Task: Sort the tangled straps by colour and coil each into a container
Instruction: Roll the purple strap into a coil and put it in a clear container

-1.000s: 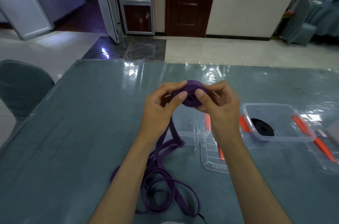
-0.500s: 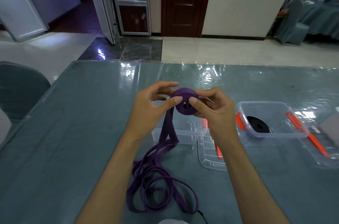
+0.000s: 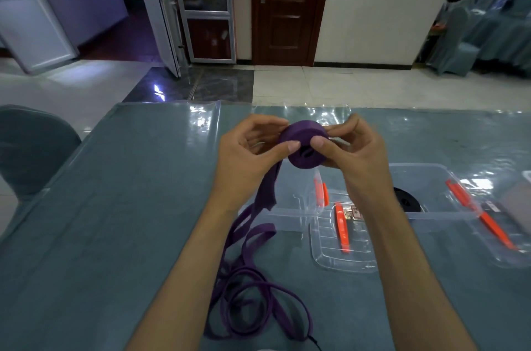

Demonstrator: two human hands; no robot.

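Both hands held a purple strap, flat woven webbing, wound at its upper end into a thick round coil with a small dark slot at its centre. The left hand pinched the coil's left side, thumb on its near face and fingers curled behind; the right hand pinched the right side the same way. The coil hung in the air above the table, which was covered in dull grey-blue cloth under a glossy clear plastic sheet. From the coil the loose strap dropped, twisted, to the table and lay in several slack, overlapping loops near the front edge.

Just beyond the hands sat a clear plastic box with orange clips; what it held could not be told. To the right a second clear box held a black coil, flat on its floor and partly hidden by the right wrist. A clear ribbed lid with an orange clip lay in front of the first box, bearing a small label too blurred to read. Another clear lid with a long orange clip lay at the far right.
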